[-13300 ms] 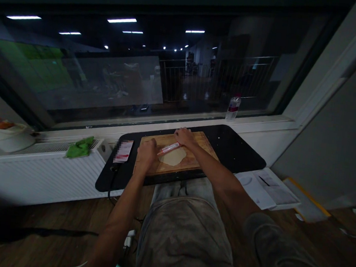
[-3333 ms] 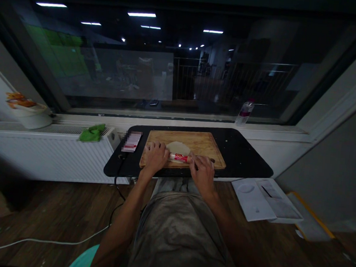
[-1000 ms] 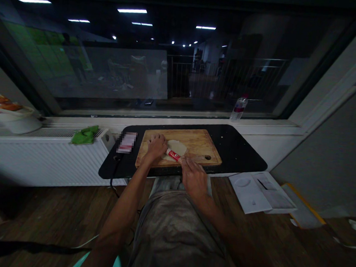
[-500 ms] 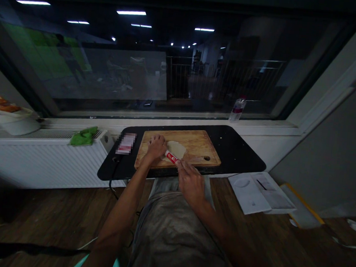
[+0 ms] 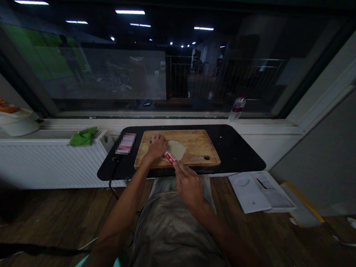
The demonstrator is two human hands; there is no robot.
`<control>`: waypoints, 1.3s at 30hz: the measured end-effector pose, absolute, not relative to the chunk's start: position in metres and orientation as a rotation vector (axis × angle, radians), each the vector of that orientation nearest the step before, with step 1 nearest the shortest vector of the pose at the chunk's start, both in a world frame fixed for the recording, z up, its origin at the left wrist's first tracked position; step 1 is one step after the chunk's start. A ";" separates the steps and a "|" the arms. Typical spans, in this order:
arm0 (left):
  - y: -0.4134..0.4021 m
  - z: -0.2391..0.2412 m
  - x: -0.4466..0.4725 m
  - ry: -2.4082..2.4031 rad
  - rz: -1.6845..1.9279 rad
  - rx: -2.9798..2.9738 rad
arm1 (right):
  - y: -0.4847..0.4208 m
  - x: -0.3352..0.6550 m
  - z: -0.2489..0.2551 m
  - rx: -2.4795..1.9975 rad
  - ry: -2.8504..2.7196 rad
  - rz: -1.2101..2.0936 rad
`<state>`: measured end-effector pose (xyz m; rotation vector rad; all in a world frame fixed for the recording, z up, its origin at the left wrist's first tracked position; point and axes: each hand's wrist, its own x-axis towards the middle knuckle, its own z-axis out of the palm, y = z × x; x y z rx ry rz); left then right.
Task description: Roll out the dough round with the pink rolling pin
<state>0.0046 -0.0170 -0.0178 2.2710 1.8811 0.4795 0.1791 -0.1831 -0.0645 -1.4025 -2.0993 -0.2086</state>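
A flat pale sheet of dough [image 5: 178,149] lies on a wooden cutting board [image 5: 196,140]. Across its near left edge, at a slant, runs a red-and-white cylinder [image 5: 170,157] like a small tube or roll; its exact kind is unclear. My left hand [image 5: 157,145] is closed over the upper left end, fingers curled down by the board. At the lower right end, near the board's front edge, my right hand [image 5: 189,181] grips it with the fingers together. Both ends of the cylinder are hidden under my hands.
The board rests on a black table [image 5: 241,155] with rounded corners. Left of it lies a blurred pink-and-white item [image 5: 126,143]. A green cloth [image 5: 83,136] sits on the radiator [image 5: 54,160], a water bottle [image 5: 237,108] on the sill. A white box [image 5: 263,193] is at lower right.
The red-and-white cylinder and my right hand have shifted slightly to the left. My left hand stays nearly in place on the far end.
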 end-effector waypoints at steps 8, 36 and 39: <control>-0.018 -0.018 0.003 1.844 0.508 2.300 | -0.186 0.176 -0.062 -1.412 -2.111 -0.225; -0.013 -0.025 -0.004 1.678 0.622 2.329 | -0.189 0.173 -0.050 -1.425 -2.131 -0.121; -0.014 -0.026 -0.005 1.677 0.594 2.370 | -0.185 0.179 -0.041 -1.486 -2.121 -0.114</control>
